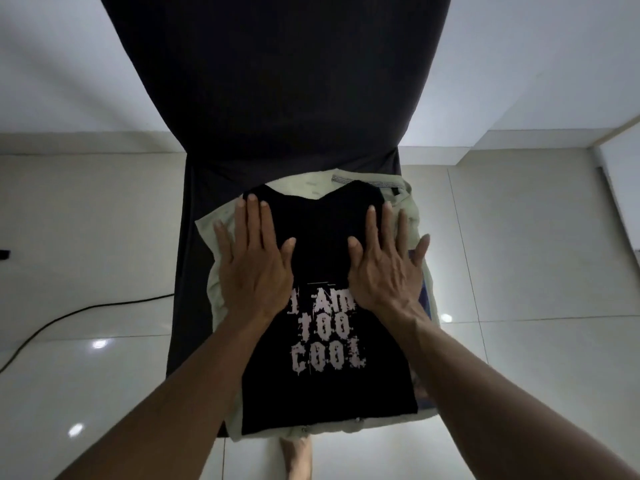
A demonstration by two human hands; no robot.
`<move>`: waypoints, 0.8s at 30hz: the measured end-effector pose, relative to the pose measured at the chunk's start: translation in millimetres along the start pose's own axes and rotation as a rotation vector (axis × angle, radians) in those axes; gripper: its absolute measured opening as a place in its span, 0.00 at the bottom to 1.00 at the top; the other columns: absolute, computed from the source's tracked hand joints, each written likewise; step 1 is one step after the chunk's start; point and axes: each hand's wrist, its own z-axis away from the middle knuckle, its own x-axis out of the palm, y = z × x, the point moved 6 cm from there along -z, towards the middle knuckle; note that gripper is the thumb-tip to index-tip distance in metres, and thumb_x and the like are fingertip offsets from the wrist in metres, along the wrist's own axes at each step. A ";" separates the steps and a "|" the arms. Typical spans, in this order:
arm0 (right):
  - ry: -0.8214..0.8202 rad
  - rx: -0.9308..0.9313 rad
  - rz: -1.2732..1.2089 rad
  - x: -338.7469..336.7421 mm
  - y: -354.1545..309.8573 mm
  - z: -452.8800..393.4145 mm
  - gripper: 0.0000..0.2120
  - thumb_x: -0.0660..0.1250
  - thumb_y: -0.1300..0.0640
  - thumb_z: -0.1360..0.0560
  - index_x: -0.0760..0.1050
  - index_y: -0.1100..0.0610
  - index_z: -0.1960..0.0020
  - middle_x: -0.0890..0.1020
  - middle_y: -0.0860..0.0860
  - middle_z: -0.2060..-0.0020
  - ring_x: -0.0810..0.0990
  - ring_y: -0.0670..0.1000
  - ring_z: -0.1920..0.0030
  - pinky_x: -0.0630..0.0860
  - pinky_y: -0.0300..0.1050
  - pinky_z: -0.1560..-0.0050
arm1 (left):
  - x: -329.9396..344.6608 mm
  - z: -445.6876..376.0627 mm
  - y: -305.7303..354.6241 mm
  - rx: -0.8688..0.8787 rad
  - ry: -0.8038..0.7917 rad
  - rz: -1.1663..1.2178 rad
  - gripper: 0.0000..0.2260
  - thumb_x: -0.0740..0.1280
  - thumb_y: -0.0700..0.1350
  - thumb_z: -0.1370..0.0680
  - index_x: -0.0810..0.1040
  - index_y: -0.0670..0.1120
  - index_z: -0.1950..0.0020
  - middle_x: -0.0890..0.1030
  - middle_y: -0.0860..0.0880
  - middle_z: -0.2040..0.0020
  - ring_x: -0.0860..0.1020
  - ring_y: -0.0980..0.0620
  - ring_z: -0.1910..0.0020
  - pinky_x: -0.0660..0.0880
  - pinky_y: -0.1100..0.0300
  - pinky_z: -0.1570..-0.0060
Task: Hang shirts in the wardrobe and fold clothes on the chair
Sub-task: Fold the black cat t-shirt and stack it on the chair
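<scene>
Left hand (254, 271) and right hand (388, 268): laid flat, fingers straight, nothing grasped | black printed cotton T-shirt (329, 358): pressed atop pale green garment (221, 299) on black-covered chair (194, 271) seat | smoothing judged best done outward, evenly, before folding

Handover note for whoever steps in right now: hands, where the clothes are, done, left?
Left hand: open, flat, pressing the upper left of the black printed T-shirt.
Right hand: open, flat, pressing its upper right.
The T-shirt lies folded, print up, on a pale green garment on the seat of the dark fabric-covered chair; a blue piece of cloth shows at the pile's right edge.
Done: T-shirt folded narrow and stacked.
Left: possibly one more fold. No wardrobe or hangers in view, so hanging progress cannot be told.
</scene>
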 end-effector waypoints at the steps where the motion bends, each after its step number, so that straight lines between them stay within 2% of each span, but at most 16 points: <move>1: 0.059 -0.020 -0.032 1.6 0.4 19.6 0.30 0.38 0.40 0.17 0.37 0.48 0.19 0.37 0.48 0.20 0.32 0.52 0.21 0.31 0.61 0.25 | -1.2 17.3 6.4 0.050 0.014 0.012 0.30 0.47 0.57 0.15 0.51 0.39 0.19 0.49 0.41 0.19 0.45 0.44 0.19 0.40 0.41 0.23; 3: 0.166 -0.075 -0.063 5.7 3.5 63.6 0.29 0.41 0.41 0.16 0.42 0.48 0.18 0.41 0.48 0.19 0.37 0.52 0.20 0.36 0.62 0.23 | -1.7 57.8 14.7 0.115 0.025 0.038 0.30 0.49 0.57 0.16 0.55 0.40 0.20 0.52 0.41 0.19 0.47 0.44 0.19 0.42 0.41 0.22; 7: 0.246 -0.044 -0.045 24.4 33.7 119.2 0.29 0.45 0.43 0.17 0.51 0.51 0.18 0.50 0.52 0.19 0.47 0.55 0.19 0.47 0.66 0.23 | 2.7 115.2 -0.7 0.002 0.044 0.063 0.29 0.53 0.57 0.18 0.62 0.40 0.22 0.60 0.40 0.21 0.56 0.40 0.21 0.43 0.41 0.23; 9: 0.268 -0.023 -0.041 26.0 43.8 130.0 0.29 0.48 0.42 0.17 0.54 0.53 0.19 0.57 0.55 0.20 0.53 0.58 0.20 0.50 0.66 0.23 | 2.6 131.9 -8.9 -0.024 0.058 0.044 0.29 0.54 0.58 0.18 0.65 0.39 0.24 0.66 0.39 0.25 0.63 0.38 0.25 0.47 0.39 0.23; 11: 0.272 -0.015 -0.052 22.2 42.5 134.2 0.27 0.52 0.43 0.17 0.59 0.54 0.22 0.68 0.55 0.27 0.66 0.59 0.27 0.60 0.63 0.26 | 1.0 142.2 -13.4 -0.089 0.041 0.049 0.28 0.56 0.59 0.19 0.69 0.39 0.28 0.73 0.39 0.33 0.71 0.37 0.34 0.59 0.38 0.28; 13: 0.292 0.054 -0.112 11.5 36.7 136.5 0.25 0.54 0.43 0.17 0.62 0.54 0.24 0.73 0.53 0.37 0.72 0.56 0.37 0.68 0.57 0.35 | -6.8 145.3 -16.2 -0.266 0.026 0.126 0.24 0.57 0.58 0.19 0.71 0.40 0.34 0.77 0.39 0.41 0.73 0.37 0.43 0.65 0.39 0.39; 15: 0.249 0.163 -0.243 0.6 31.1 135.5 0.23 0.55 0.44 0.17 0.63 0.53 0.26 0.74 0.51 0.41 0.72 0.53 0.41 0.69 0.54 0.38 | -12.6 142.5 -16.0 -0.441 -0.018 0.220 0.22 0.58 0.58 0.18 0.71 0.41 0.37 0.77 0.40 0.43 0.73 0.38 0.43 0.65 0.40 0.41; 17: 0.158 0.277 -0.378 -4.2 27.7 130.0 0.21 0.57 0.43 0.19 0.66 0.53 0.32 0.74 0.50 0.43 0.72 0.53 0.42 0.71 0.55 0.36 | -13.3 133.1 -18.3 -0.572 -0.120 0.304 0.22 0.59 0.59 0.19 0.70 0.42 0.36 0.76 0.40 0.39 0.71 0.38 0.37 0.63 0.40 0.38; 20: 0.047 0.429 -0.537 -11.8 26.5 114.8 0.16 0.63 0.44 0.21 0.69 0.53 0.41 0.78 0.51 0.49 0.77 0.55 0.47 0.76 0.57 0.43 | -13.3 115.4 -24.2 -0.752 -0.228 0.394 0.22 0.61 0.59 0.20 0.75 0.42 0.39 0.75 0.41 0.38 0.69 0.39 0.34 0.61 0.40 0.34; 22: -0.010 0.403 -0.562 -17.1 22.2 105.5 0.13 0.66 0.46 0.22 0.71 0.54 0.44 0.79 0.50 0.52 0.79 0.53 0.51 0.77 0.52 0.49 | -15.0 103.9 -24.0 -0.748 -0.191 0.499 0.19 0.63 0.58 0.20 0.78 0.42 0.45 0.78 0.43 0.45 0.75 0.41 0.41 0.70 0.44 0.39; 23: -0.038 0.368 -0.575 -18.6 19.7 102.5 0.12 0.67 0.46 0.22 0.72 0.54 0.46 0.79 0.49 0.55 0.79 0.52 0.54 0.75 0.49 0.53 | -14.7 100.6 -21.2 -0.727 -0.167 0.597 0.17 0.63 0.57 0.20 0.78 0.43 0.47 0.79 0.45 0.51 0.78 0.45 0.49 0.74 0.48 0.47; 24: -0.063 0.348 -0.605 -20.3 18.2 100.3 0.13 0.67 0.46 0.22 0.72 0.54 0.47 0.78 0.48 0.57 0.78 0.50 0.57 0.74 0.48 0.56 | -14.7 99.2 -17.8 -0.709 -0.165 0.682 0.16 0.63 0.56 0.20 0.77 0.43 0.47 0.78 0.48 0.56 0.78 0.49 0.57 0.75 0.52 0.55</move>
